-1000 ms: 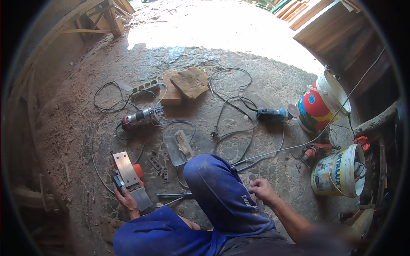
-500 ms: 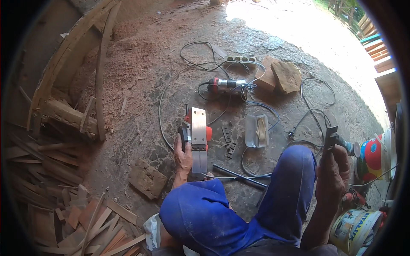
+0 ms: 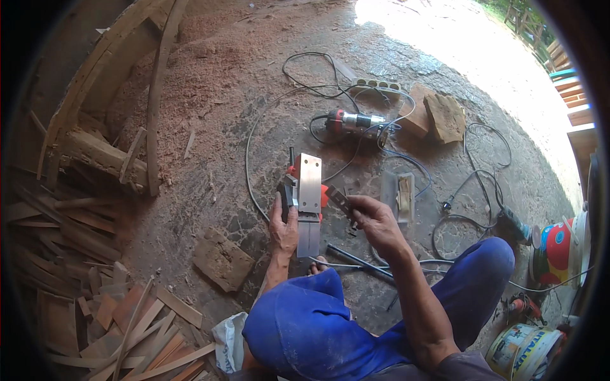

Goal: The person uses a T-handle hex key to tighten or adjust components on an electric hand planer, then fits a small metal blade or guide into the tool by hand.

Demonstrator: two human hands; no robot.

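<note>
An orange electric planer [image 3: 310, 184] rests upside down with its silver sole facing up. My left hand [image 3: 283, 228] grips its black side part, fingers closed round it. My right hand [image 3: 372, 222] pinches a small dark slotted metal piece [image 3: 340, 200] just right of the planer. Beyond that hand lies a clear plastic case [image 3: 387, 190] with pale contents. Dark metal rods [image 3: 361, 260] lie below, near my crossed legs in blue trousers.
A silver-and-red power tool [image 3: 352, 122], a socket strip [image 3: 375, 84], two wood blocks [image 3: 445, 117], looped cables and an angle grinder [image 3: 511, 222] lie on the dusty floor. Buckets [image 3: 553, 251] stand at right; scrap slats [image 3: 114, 330] pile at lower left beside a board [image 3: 222, 260].
My right hand has moved left from beside the right knee, bringing the dark metal piece next to the planer. My left hand stays on the planer. The view has turned leftward.
</note>
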